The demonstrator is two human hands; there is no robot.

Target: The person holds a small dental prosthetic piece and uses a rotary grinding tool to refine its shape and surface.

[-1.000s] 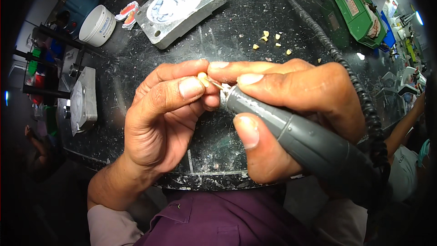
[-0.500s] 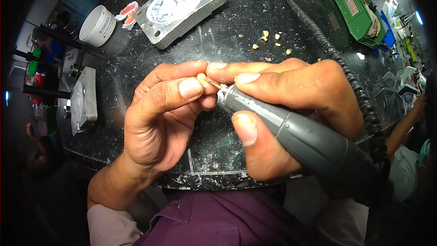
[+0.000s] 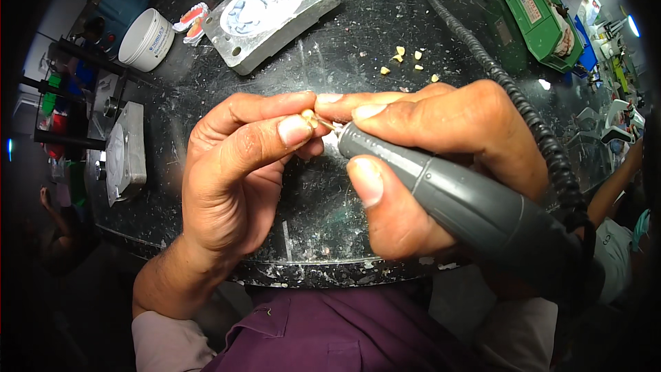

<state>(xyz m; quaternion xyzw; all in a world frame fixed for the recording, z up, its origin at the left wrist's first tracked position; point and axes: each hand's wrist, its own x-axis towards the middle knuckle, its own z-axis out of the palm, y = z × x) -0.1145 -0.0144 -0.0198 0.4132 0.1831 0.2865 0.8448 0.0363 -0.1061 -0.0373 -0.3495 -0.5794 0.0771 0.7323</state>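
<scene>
Between the thumb and fingertips of my left hand (image 3: 237, 158) is pinched a small yellowish artificial tooth (image 3: 309, 118). My right hand (image 3: 441, 131) grips a dark grey rotary handpiece (image 3: 454, 196), its nose pointing left. A thin metal bur (image 3: 326, 123) reaches from the nose to the tooth and appears to touch it. The fingertips of both hands meet just above the tooth. Beyond my right hand, several loose artificial teeth (image 3: 398, 58) lie scattered on the black, white-speckled bench (image 3: 323, 234).
A metal flask half (image 3: 282, 34) with white plaster lies at the back; another flask half (image 3: 129, 155) stands at the left. A white tub (image 3: 146, 41) sits beside a red-and-white denture model (image 3: 193, 19). The coiled handpiece cord (image 3: 502, 76) crosses the right side, near green bins (image 3: 540, 17).
The handpiece and both hands have shifted slightly, with my right thumb a little higher. The tooth is turned a bit differently in my left fingers, and the bur still meets it.
</scene>
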